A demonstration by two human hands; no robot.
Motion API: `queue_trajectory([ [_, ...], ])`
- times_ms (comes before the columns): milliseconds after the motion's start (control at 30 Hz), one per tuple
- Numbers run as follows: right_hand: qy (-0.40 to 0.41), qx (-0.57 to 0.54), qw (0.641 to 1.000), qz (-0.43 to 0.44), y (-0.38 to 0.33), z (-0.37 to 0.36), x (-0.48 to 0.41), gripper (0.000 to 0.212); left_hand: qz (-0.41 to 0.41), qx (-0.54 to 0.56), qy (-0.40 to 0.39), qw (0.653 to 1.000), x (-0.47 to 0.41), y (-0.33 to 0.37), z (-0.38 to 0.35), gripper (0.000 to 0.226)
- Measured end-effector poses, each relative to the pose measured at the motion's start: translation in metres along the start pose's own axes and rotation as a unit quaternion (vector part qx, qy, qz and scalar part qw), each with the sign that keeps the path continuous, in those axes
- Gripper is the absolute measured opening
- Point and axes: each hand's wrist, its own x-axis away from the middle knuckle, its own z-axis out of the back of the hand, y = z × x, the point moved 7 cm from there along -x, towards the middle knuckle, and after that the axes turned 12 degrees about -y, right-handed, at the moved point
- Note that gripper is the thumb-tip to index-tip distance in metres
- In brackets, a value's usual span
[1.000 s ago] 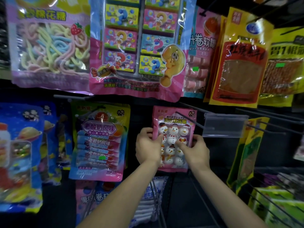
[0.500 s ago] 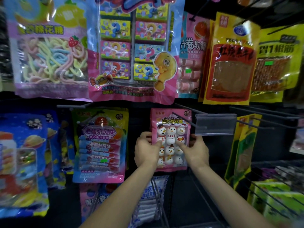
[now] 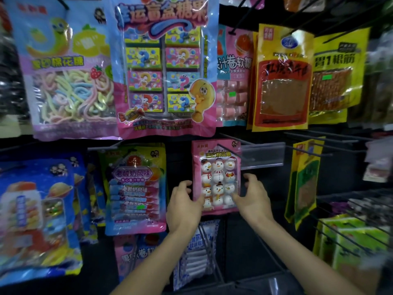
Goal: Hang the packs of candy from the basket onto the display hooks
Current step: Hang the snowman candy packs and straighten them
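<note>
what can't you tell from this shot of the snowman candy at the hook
Head view, whether the snowman pack hangs on the hook: its hole is too small and blurred.
Whether the left hand or right hand grips the pack or only touches it: fingertips blur at its edges.
Pack's lower left corner: hidden behind the left hand.
Far-right packs: motion blur, labels unreadable.

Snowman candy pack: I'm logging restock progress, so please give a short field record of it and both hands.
item: pink snowman candy pack
position: upright, apparently hung on a display hook that sticks out past its top
left hand: thumb on the pack's lower left front, fingers curled beside its edge
right hand: thumb on the lower right front, fingers beside the right edge
grip: cannot tell
beside it: clear price tag holder, to the right
</note>
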Motion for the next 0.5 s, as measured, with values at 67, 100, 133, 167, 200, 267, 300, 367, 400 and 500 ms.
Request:
queue_trajectory([
  [67,-0.027,0.014,0.999,0.030,-0.010,0.001,0.023,0.061,-0.041,-0.059,-0.029,0.997,0.023,0.007,0.008,0.056],
  [100,-0.041,0.026,0.998,0.044,-0.015,0.002,0.034,0.062,-0.063,-0.085,-0.044,0.993,0.034,0.010,0.013,0.057],
  [133,-0.055,0.037,0.996,0.057,-0.021,0.003,0.046,0.063,-0.082,-0.105,-0.059,0.989,0.045,0.014,0.018,0.058],
  [167,-0.069,0.045,0.994,0.070,-0.027,0.003,0.059,0.064,-0.100,-0.121,-0.074,0.985,0.056,0.017,0.023,0.058],
  [200,-0.083,0.054,0.991,0.086,-0.034,0.004,0.072,0.064,-0.115,-0.142,-0.087,0.979,0.068,0.019,0.028,0.059],
  [267,-0.113,0.072,0.984,0.115,-0.045,0.005,0.100,0.067,-0.139,-0.192,-0.110,0.965,0.092,0.023,0.038,0.062],
  [300,-0.128,0.086,0.980,0.128,-0.049,0.005,0.114,0.072,-0.153,-0.218,-0.116,0.957,0.104,0.024,0.044,0.064],
  [367,-0.158,0.123,0.970,0.140,-0.054,0.005,0.141,0.083,-0.179,-0.264,-0.125,0.940,0.131,0.025,0.055,0.067],
  [400,-0.173,0.142,0.964,0.143,-0.056,0.005,0.155,0.087,-0.189,-0.280,-0.130,0.932,0.144,0.023,0.061,0.069],
  [500,-0.218,0.185,0.944,0.166,-0.062,0.000,0.203,0.093,-0.200,-0.320,-0.149,0.914,0.186,0.012,0.077,0.075],
])
